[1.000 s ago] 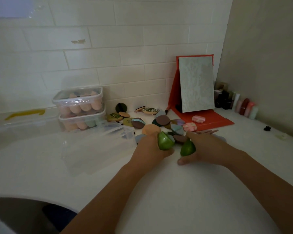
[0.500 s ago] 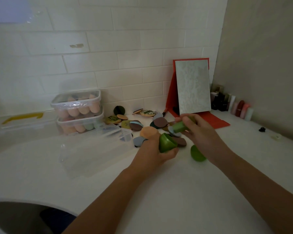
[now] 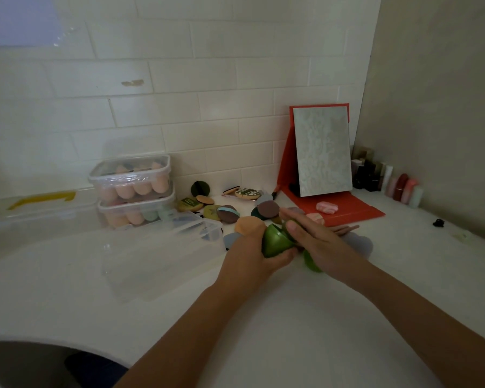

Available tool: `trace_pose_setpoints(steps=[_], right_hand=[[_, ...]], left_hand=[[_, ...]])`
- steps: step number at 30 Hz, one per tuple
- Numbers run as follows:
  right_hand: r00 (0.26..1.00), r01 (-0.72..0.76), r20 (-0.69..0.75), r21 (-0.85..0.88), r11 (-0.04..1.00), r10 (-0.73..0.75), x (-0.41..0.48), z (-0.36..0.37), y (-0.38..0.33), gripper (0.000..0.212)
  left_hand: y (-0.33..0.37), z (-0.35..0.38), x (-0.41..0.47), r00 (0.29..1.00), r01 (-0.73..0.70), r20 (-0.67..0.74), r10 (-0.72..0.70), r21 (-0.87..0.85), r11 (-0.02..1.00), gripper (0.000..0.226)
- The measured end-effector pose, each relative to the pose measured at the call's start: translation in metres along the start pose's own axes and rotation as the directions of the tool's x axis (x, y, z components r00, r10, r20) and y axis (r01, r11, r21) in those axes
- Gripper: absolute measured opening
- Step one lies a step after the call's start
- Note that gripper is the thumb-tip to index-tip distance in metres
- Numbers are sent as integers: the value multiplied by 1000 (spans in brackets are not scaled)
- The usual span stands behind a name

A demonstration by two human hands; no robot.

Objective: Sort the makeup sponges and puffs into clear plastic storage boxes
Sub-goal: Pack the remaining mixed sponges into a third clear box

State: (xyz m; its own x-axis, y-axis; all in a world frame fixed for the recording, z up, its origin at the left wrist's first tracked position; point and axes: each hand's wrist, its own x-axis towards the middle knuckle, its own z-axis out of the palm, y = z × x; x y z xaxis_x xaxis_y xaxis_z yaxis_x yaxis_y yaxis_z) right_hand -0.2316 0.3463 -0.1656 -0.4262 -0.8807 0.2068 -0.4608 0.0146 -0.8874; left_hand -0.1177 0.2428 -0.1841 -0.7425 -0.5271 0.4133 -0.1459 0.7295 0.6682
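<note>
My left hand (image 3: 249,256) grips a shiny green egg-shaped case half (image 3: 275,243) just above the counter. My right hand (image 3: 322,245) meets it from the right, thumb on top, pinching a green sponge (image 3: 287,223) that is mostly hidden at the case's mouth. A second green half (image 3: 311,263) lies on the counter under my right wrist. Behind my hands sits a pile of flat puffs (image 3: 268,209) in brown, orange, green and blue. An empty clear box (image 3: 163,256) lies open to the left. Two stacked clear boxes (image 3: 132,177) hold peach and pale green sponges.
A red-framed folding mirror (image 3: 324,149) stands in the back corner with pink puffs (image 3: 326,207) on its base. Small bottles and lipsticks (image 3: 398,186) line the right wall. A large clear bin (image 3: 39,211) with a yellow handle sits far left. A black clip (image 3: 438,222) lies at the right.
My right hand picked a green sponge out of the pile, leaving one green half on the counter, and has brought the sponge back to the case half in my left hand.
</note>
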Motion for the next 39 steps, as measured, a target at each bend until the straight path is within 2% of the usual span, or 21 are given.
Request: trace_pose_setpoints(steps=[4, 6, 8, 10, 11, 13, 15, 16, 17, 19, 21, 22, 26, 28, 30, 32, 33, 36, 39], right_hand=[[1000, -3, -17, 14, 1000, 3, 1, 3, 4, 46], [1000, -14, 22, 14, 1000, 14, 2, 10, 6, 39], [999, -34, 42, 18, 999, 33, 4, 16, 3, 30], [999, -29, 18, 56, 998, 28, 2, 12, -2, 40], [999, -29, -11, 20, 999, 30, 1, 6, -7, 44], [998, -34, -64, -218, 975, 20, -3, -16, -16, 40], [987, -81, -161, -442, 893, 9, -6, -44, -24, 19], [980, -141, -192, -498, 856, 49, -9, -60, -25, 13], [974, -210, -192, -542, 813, 124, -10, -73, -23, 18], [929, -320, -84, -668, 671, 360, -17, -89, -21, 38], [857, -322, 3, -778, 540, 515, -22, -91, -17, 56], [865, -303, 12, -784, 541, 502, -22, -89, -16, 61], [951, -174, 57, -713, 680, 303, -16, -70, -14, 62], [960, -127, 78, -738, 662, 271, -13, -57, -11, 66], [969, -82, 78, -796, 599, 236, -10, -47, -5, 69], [976, -52, 78, -827, 560, 205, -7, -41, 3, 67], [978, -50, 77, -817, 575, 195, -6, -40, 6, 64], [984, -46, 78, -750, 659, 157, -7, -38, 7, 59], [998, 20, 55, -674, 738, 23, -7, -38, 0, 57]], left_hand=[[1, 1, -1, 999, -46, 28, 43, 94, 994, 45], [2, 2, -2, 998, -65, 28, 61, 138, 988, 50], [2, 0, -1, 999, -38, 16, 36, 123, 992, 52], [1, -2, 0, 1000, -4, 8, 3, 63, 998, 50], [0, -3, 0, 1000, 8, 6, -8, 28, 1000, 49], [1, -5, 0, 999, 30, 18, -29, -51, 998, 51], [3, -7, 0, 998, 49, 40, -46, -83, 995, 53], [4, -7, 0, 997, 60, 52, -55, -95, 994, 53], [4, -7, 0, 996, 69, 62, -62, -123, 990, 51], [6, -7, 0, 993, 97, 93, -79, -204, 974, 44], [5, -5, -1, 994, 70, 98, -50, -213, 974, 42], [4, -4, -1, 995, 46, 101, -26, -193, 980, 42], [2, -3, -2, 992, -3, 125, 17, -119, 993, 47], [2, -3, -3, 992, -13, 123, 25, -101, 995, 48], [2, -3, -2, 992, -9, 124, 22, -105, 994, 48], [2, -2, -2, 991, 10, 135, 11, -154, 988, 45], [3, -2, -1, 989, 35, 150, -5, -204, 978, 43], [5, -5, 1, 974, 129, 221, -58, -323, 938, 41], [5, -6, 2, 968, 121, 250, -35, -338, 933, 39]])
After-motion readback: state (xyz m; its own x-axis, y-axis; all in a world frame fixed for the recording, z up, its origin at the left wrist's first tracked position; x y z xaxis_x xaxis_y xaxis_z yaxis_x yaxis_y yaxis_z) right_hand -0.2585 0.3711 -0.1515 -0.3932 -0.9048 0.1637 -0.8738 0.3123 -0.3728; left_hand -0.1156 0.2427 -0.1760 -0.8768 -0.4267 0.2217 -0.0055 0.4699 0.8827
